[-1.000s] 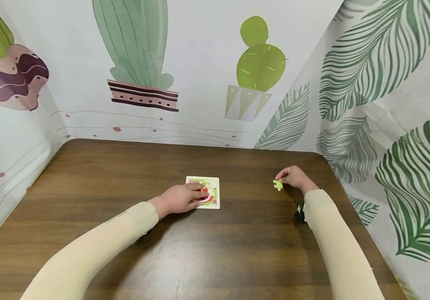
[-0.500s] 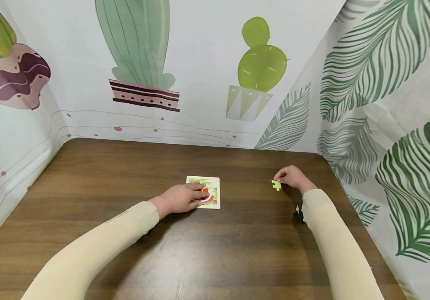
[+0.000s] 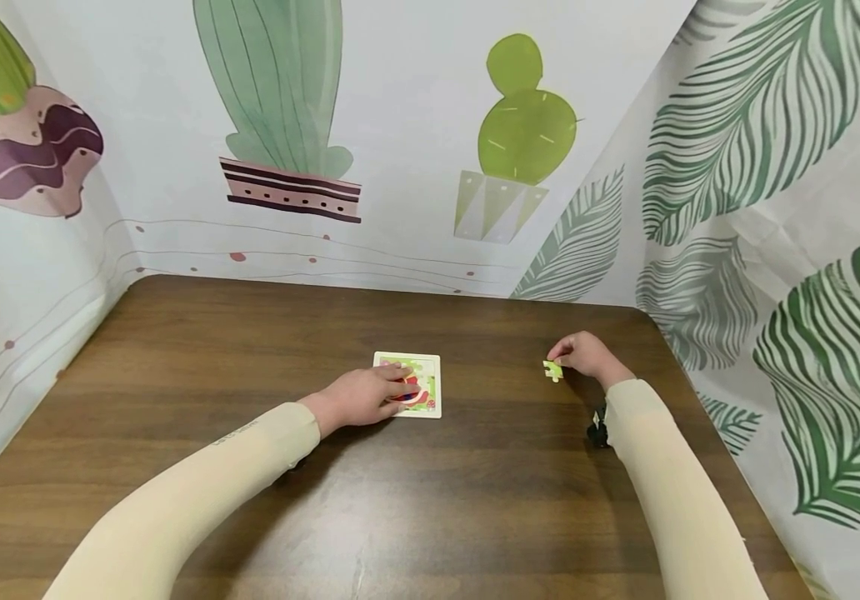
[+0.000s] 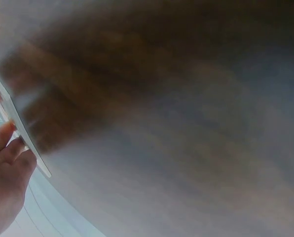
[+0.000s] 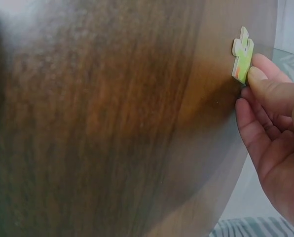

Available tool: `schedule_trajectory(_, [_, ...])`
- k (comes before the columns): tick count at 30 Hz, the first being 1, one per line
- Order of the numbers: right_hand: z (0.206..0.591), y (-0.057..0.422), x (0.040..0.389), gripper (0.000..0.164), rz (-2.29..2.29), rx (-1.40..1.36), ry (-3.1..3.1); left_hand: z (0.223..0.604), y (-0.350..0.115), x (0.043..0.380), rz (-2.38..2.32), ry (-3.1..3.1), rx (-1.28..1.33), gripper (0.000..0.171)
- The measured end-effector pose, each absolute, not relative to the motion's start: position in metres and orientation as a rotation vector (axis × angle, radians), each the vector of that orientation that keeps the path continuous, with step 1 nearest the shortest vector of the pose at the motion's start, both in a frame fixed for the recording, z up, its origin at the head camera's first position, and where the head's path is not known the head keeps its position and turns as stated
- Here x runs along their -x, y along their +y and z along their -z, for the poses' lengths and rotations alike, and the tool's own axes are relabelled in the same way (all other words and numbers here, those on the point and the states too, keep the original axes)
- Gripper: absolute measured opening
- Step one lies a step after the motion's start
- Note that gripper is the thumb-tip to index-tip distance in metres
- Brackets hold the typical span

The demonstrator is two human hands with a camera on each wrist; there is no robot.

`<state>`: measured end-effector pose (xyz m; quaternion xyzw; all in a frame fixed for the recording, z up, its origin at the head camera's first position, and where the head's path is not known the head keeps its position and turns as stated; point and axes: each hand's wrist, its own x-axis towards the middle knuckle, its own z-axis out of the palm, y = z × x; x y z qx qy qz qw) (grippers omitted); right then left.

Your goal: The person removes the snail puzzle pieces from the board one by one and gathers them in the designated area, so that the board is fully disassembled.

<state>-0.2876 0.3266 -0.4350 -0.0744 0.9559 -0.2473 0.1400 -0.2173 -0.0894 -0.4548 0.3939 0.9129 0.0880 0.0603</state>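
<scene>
A small square jigsaw puzzle [image 3: 432,385] with a pale frame and a red, green and pink picture lies near the middle of the table. My left hand [image 3: 358,397] rests flat on it with the fingers spread, covering its left part; in the left wrist view those fingers [image 4: 11,163] lie across the frame's edge [image 4: 31,138]. Off to the right, my right hand [image 3: 586,353] pinches a light green jigsaw piece [image 3: 553,372] between thumb and fingers. In the right wrist view the piece [image 5: 242,59] is held by its edge, tilted up above the tabletop.
The brown wooden table [image 3: 430,492] spreads around both hands. A white curtain [image 3: 400,100] printed with cacti and leaves stands behind it and at both sides. A black wrist camera [image 3: 598,427] sits under the right sleeve.
My right hand shifted slightly left with the jigsaw piece, then held still. The left hand has stayed on the puzzle. The head view has moved very slightly.
</scene>
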Motion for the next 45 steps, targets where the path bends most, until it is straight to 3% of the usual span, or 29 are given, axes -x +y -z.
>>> schedule_trajectory(12, [0.427, 0.323, 0.288, 0.023, 0.773, 0.221, 2.769, 0.455, -0.09, 0.212, -0.306, 2.788, -1.217, 0.041])
schedule_trajectory(27, [0.408, 0.263, 0.278, 0.04, 1.166, 0.103, 2.685, 0.456, -0.088, 0.215, -0.278, 2.83, -1.349, 0.037])
schedule_trajectory(45, [0.423, 0.19, 0.256, 0.038, 1.645, -0.058, 2.402, 0.454, -0.096, 0.205, -0.218, 2.902, -1.136, 0.041])
